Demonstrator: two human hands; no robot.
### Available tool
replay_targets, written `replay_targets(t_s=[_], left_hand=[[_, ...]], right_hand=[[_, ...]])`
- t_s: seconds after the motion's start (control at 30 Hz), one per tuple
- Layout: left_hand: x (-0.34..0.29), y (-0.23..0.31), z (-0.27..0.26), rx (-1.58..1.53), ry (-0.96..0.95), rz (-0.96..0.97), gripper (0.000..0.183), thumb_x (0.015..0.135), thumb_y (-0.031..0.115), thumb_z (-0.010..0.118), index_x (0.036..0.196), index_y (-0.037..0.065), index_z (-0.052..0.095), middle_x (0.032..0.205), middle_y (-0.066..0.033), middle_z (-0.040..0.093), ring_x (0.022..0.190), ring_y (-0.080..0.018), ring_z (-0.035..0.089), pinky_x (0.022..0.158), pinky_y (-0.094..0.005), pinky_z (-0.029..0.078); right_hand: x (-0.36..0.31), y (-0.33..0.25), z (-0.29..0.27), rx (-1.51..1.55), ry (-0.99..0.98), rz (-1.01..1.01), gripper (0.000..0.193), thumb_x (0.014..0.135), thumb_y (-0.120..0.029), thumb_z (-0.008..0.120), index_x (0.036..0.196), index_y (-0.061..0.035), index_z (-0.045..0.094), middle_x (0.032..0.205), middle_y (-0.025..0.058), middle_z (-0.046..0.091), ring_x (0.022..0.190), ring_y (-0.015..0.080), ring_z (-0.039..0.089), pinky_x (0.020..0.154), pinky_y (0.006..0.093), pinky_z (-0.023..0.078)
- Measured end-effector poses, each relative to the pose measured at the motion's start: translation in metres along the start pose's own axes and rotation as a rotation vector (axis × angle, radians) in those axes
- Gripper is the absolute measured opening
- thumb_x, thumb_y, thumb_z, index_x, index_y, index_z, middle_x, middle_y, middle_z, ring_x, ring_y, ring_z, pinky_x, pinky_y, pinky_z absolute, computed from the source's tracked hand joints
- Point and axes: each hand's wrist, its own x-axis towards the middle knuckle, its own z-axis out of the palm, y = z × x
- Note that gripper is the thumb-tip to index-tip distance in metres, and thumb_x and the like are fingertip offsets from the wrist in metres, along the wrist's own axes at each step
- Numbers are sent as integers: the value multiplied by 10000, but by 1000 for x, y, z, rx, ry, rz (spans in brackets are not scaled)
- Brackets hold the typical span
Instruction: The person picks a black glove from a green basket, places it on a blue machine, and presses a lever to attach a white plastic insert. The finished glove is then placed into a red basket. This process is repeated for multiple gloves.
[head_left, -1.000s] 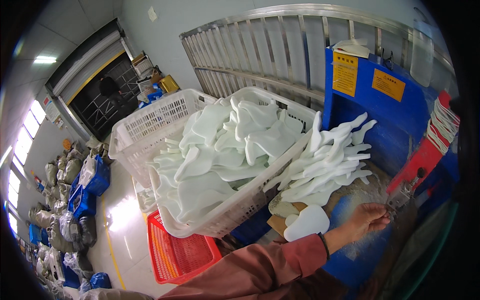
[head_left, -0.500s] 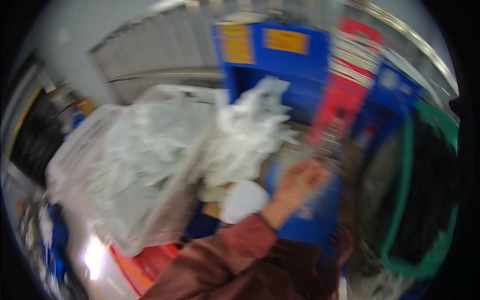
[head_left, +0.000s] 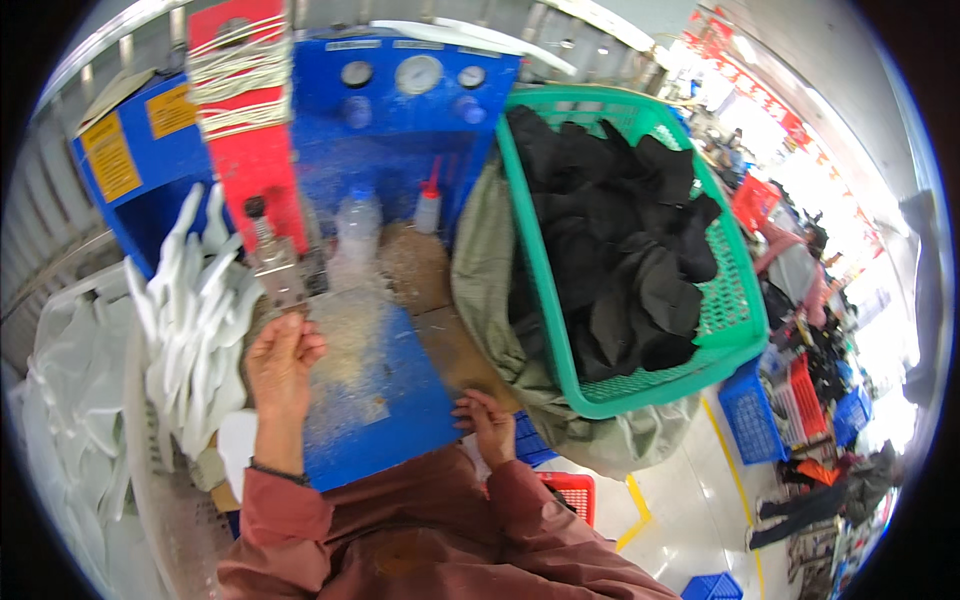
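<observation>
My left hand (head_left: 282,365) is raised at the left of the blue work surface (head_left: 415,405), just below the machine's metal head (head_left: 277,268). Its fingertips are drawn together; anything between them is too small to make out. My right hand (head_left: 490,428) rests by the right front edge of that surface, its fingers loosely bent and apart, with nothing seen in them. Beside my left hand stands a pile of white curved cut pieces (head_left: 195,330). A red plate (head_left: 255,150) wound with pale cord rises behind the metal head.
A green basket (head_left: 560,345) of black cut pieces (head_left: 640,260) sits at the right on greyish cloth (head_left: 490,270). A clear bottle (head_left: 358,225) and a red-tipped bottle (head_left: 428,208) stand behind the surface. White pieces (head_left: 75,400) fill a crate at far left.
The view has swung right, bringing the green basket nearer the middle and the white crate to the left edge. My right hand now shows clearly. My left hand is beneath the metal head.
</observation>
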Motion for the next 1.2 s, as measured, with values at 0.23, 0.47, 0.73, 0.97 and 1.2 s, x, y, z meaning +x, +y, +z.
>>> replay_targets(t_s=[0.23, 0.47, 0.73, 0.97, 1.2], left_hand=[[-4, -10, 7, -22, -70, 147, 104, 935, 164, 659, 942, 61, 649, 832, -62, 673, 678, -120, 643, 647, -269, 557], [4, -24, 8, -35, -31, 228, 75, 924, 117, 657, 905, 46, 647, 809, -55, 661, 632, -124, 608, 623, -270, 534], [5, -24, 1, -104, -135, 248, 41, 911, 27, 646, 953, 28, 646, 798, -78, 664, 659, -157, 619, 591, -300, 520], [10, -29, -9, -45, -169, 253, 35, 913, 49, 656, 947, 40, 653, 789, -70, 660, 648, -145, 611, 573, -286, 502], [3, -24, 3, -117, -84, 108, 76, 930, 110, 653, 960, 40, 656, 933, -93, 686, 707, -168, 643, 630, -303, 546]], right_hand=[[0, -3, 2, 41, -3, 40, 280, 1011, -134, 509, 1242, 4, 586, 1090, 117, 660, 926, 189, 662, 749, 305, 571], [1, 0, -4, -121, 11, 47, 287, 999, -145, 544, 1245, -6, 590, 1060, 117, 674, 885, 183, 668, 727, 308, 574], [-1, -4, 1, 27, 23, -28, 248, 1006, -150, 530, 1203, -26, 616, 1019, 106, 682, 854, 164, 674, 673, 285, 579], [-1, -5, 2, 26, 37, -44, 230, 1012, -127, 504, 1183, -26, 621, 1005, 97, 675, 824, 159, 672, 649, 278, 575], [-2, -7, 2, 42, 47, -14, 226, 1012, -120, 499, 1181, -30, 620, 1007, 85, 672, 830, 154, 666, 667, 287, 571]])
